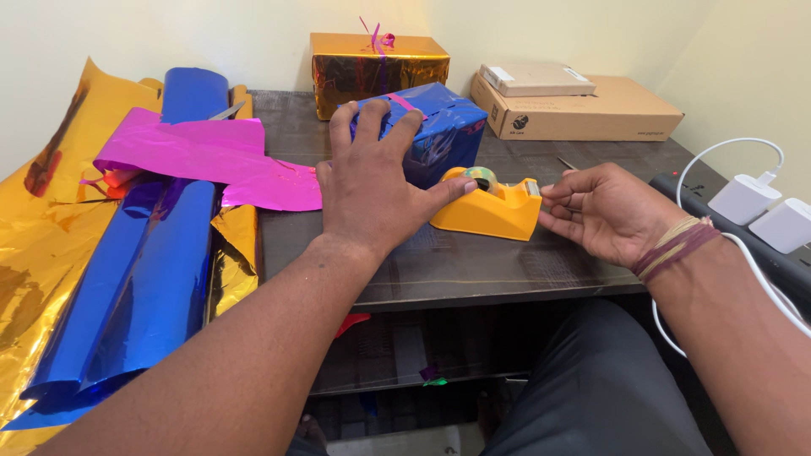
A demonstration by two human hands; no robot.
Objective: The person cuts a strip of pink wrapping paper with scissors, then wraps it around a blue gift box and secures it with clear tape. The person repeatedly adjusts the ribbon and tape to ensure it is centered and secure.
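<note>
Left hand lies spread, steadying the orange tape dispenser and blue gift box; right hand pinches tape at its cutter.

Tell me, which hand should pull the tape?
Probably the right hand: its fingertips already sit at the cutter end of the yellow tape dispenser. The left hand is spread over the blue wrapped box, steadying the dispenser.

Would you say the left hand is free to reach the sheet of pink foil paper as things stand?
Probably yes. The left hand rests on the blue wrapped box and the yellow tape dispenser, and the pink foil paper lies uncovered right beside it, with nothing between.
</note>
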